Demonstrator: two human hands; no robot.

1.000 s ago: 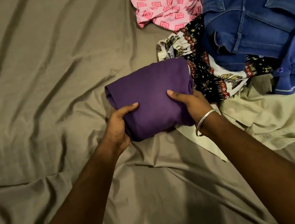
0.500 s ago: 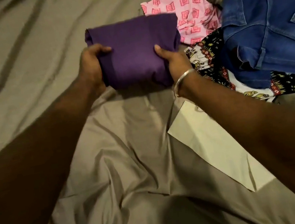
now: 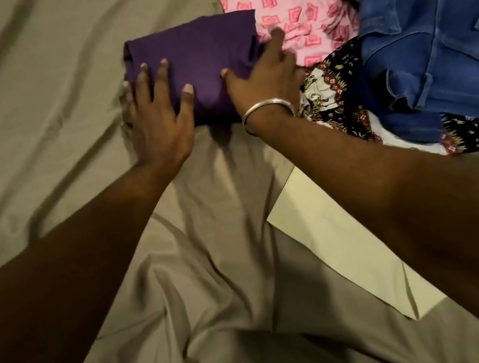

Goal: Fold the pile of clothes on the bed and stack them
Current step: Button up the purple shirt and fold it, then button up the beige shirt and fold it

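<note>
Two hands flat on folded purple garment (image 3: 205,60), left grip (image 3: 154,116) fingers spread, right grip (image 3: 265,78) extended, neither clasping it

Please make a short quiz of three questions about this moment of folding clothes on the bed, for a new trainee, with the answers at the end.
1. True or false: the folded purple garment lies on the bed sheet with both hands on it.
2. Which piece lies directly right of the purple garment, touching its far right corner? A) the pink patterned cloth B) the blue denim garment C) the cream fabric
3. Fill in: the silver bangle sits on the ___ wrist.

Key
1. True: the left hand and the right hand rest on it with straight fingers.
2. A
3. right
</note>
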